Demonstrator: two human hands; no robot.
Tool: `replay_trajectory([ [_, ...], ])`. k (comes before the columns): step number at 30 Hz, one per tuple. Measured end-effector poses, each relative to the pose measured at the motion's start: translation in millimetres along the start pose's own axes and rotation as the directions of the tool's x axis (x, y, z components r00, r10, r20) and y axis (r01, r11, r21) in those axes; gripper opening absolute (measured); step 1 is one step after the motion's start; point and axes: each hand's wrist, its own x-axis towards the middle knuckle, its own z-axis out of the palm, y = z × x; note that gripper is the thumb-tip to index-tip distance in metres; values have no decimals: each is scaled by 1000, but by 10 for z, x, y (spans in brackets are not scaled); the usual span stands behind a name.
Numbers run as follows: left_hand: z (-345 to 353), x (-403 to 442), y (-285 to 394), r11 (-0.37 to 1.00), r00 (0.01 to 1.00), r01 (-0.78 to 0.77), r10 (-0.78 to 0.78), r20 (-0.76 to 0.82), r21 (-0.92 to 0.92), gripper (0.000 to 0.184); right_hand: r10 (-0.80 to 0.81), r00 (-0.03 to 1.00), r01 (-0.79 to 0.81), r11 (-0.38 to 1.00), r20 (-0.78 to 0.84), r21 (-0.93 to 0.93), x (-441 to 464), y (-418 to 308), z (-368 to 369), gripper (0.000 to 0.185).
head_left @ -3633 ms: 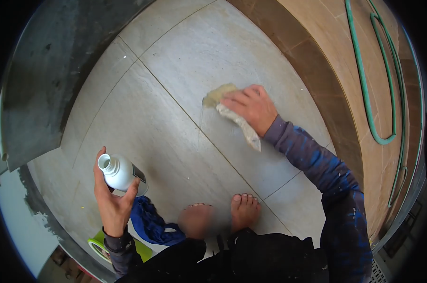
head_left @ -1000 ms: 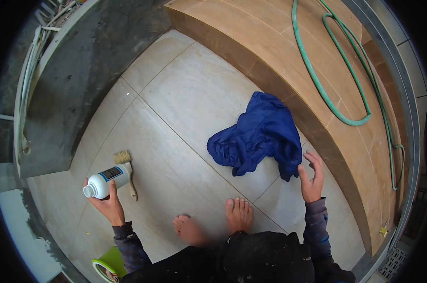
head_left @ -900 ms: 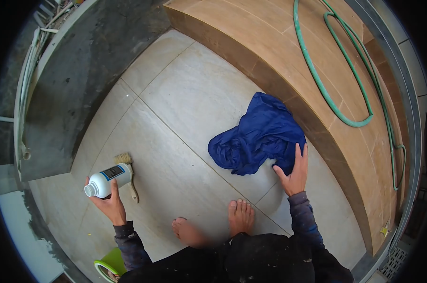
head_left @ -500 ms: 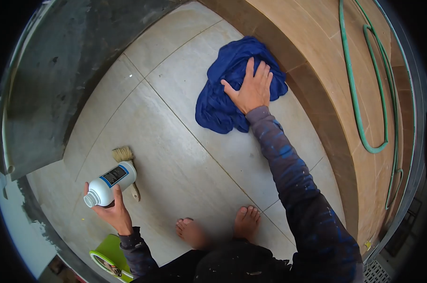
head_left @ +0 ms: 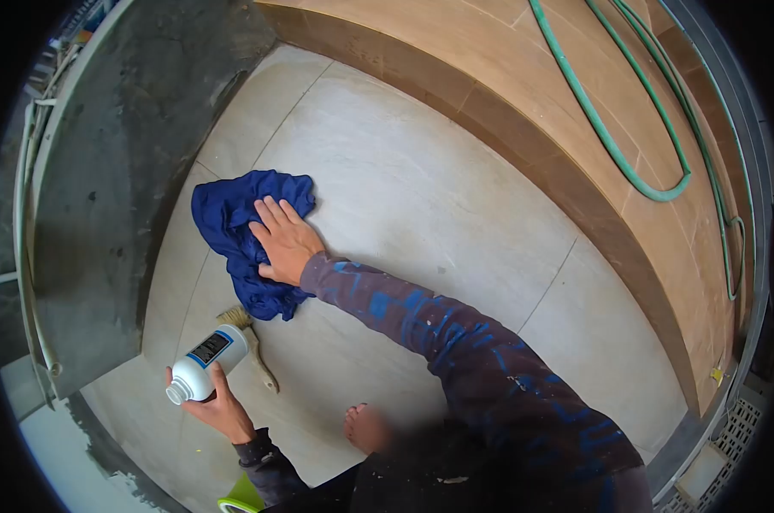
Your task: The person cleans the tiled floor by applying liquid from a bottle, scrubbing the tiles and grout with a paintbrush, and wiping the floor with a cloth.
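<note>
My left hand [head_left: 218, 410] is closed around a white bottle [head_left: 207, 362] with a dark label and no cap on its mouth, held tilted above the floor. With fingers spread, my right hand [head_left: 286, 242] lies flat on top of a crumpled blue cloth [head_left: 233, 224] on the light tiles [head_left: 404, 171]. Just behind the bottle, a brush [head_left: 264, 366] with pale bristles and a wooden handle rests on the floor, its bristles partly hidden by the bottle.
A brown tiled step [head_left: 523, 94] curves along the right, with a green hose [head_left: 594, 115] lying on it. A grey wall [head_left: 105, 179] stands at the left. Part of a green bucket [head_left: 243, 498] shows at the bottom, near my left sleeve.
The blue cloth has moved left across the floor under my right hand, from beside the step to near the grey wall. My left hand still holds the bottle. Earlier, my right hand held the brush.
</note>
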Motion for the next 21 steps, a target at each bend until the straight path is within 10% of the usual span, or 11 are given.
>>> replay_trajectory([
  [11, -185, 110, 95, 992, 980, -14, 39, 196, -128, 86, 537, 817, -574, 793, -211, -205, -3715, -114, -1836, 77],
  [15, -120, 152, 137, 990, 970, -24, 56, 237, -138, 85, 867, 429, -802, 495, -254, 334, -5012, -254, -2499, 73],
  [18, -230, 109, 149, 998, 960, -19, 36, 278, -64, 86, 741, 452, -607, 664, -497, 437, -5117, -654, -3094, 72],
  [21, -106, 170, 60, 994, 958, -20, 49, 283, -105, 86, 862, 133, -637, 453, -490, 624, -4937, -793, -3286, 88],
])
